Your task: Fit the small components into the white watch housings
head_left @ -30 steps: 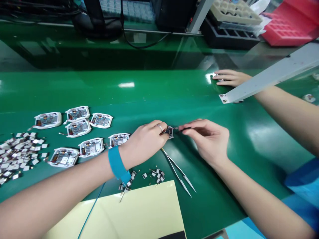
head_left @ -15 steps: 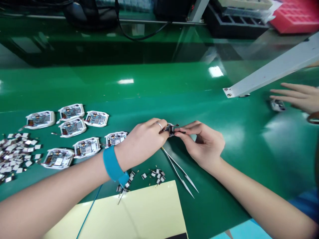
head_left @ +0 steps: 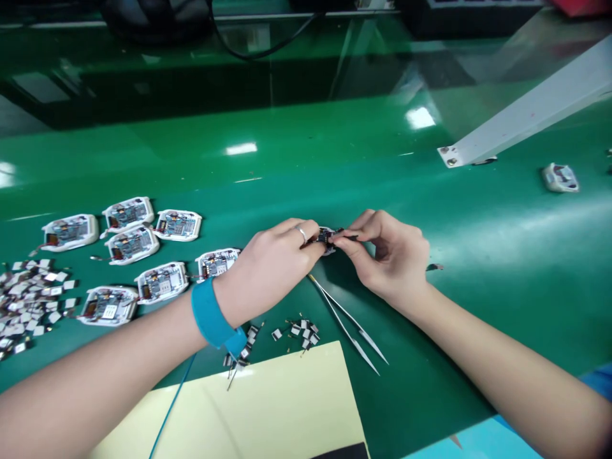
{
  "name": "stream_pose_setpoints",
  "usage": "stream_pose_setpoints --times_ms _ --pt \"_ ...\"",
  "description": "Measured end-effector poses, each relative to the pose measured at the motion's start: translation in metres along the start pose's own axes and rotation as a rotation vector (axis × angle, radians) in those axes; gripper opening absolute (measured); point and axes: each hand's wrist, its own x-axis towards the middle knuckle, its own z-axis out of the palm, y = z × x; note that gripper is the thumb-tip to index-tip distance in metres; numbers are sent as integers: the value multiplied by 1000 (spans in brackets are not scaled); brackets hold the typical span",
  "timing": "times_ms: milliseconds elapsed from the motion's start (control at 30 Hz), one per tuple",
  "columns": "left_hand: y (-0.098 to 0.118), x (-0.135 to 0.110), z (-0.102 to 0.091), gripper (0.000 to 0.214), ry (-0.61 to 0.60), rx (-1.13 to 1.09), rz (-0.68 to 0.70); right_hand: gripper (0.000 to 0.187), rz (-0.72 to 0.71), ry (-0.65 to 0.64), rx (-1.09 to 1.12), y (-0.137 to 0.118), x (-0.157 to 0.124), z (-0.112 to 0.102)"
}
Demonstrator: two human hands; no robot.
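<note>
On the green surface (head_left: 459, 319), the left hand (head_left: 270, 264) and right hand (head_left: 387, 255) keep closed grips on a small circuit board (head_left: 326, 236) held between them, a light, fragile part best taken by its edges.

Nothing legible. White label on the circuit board (head_left: 109, 311), left end of the tabletop (head_left: 482, 255): too small to read, same for board markings.
</note>
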Motion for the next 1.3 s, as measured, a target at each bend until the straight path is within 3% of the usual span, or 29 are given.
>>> stream_pose_setpoints --times_ms 100,167,233,267,400,467,533,600,700,833,967,1067,1167,1300 --pt "-1 0 1 24 11 -23 -4 23 41 18 85 -2 1 2" --pt "0 0 0 21 -13 -34 -16 17 75 87 81 -2 6 -11" --pt "3 1 -3 21 -67 -31 -41 8 121 191 -113 6 13 -41" --pt "5 1 -6 21 -101 -24 -60 6 174 238 -351 14 15 -62" --pt "13 1 -20 30 -236 -18 -152 16 330 161 -678 62 7 -149" --pt "13 -1 -25 41 -264 -43 -174 23 368 152 -803 85 -5 -175" --pt "9 -2 -28 55 -243 -87 -154 24 366 144 -876 96 -14 -182" --pt "2 -2 -29 69 -248 -182 -83 24 316 154 -919 89 -16 -173" --pt "-10 1 -28 73 -366 -362 26 24 168 131 -885 51 -6 -136" --pt "-21 6 -28 51 -363 -379 -8 17 -51 -195 -617 -11 9 -65" --pt "-22 8 -21 43 -281 -386 -43 12 -151 -309 -460 -27 9 -14" --pt "-19 9 -10 49 -205 -399 -103 12 -176 -270 -401 -18 9 -4" --pt "-15 8 -8 55 -111 -408 -192 15 -210 -225 -400 -17 13 -9" --pt "-5 -2 -39 61 56 -448 -242 17 -318 -223 -464 -44 22 -13"
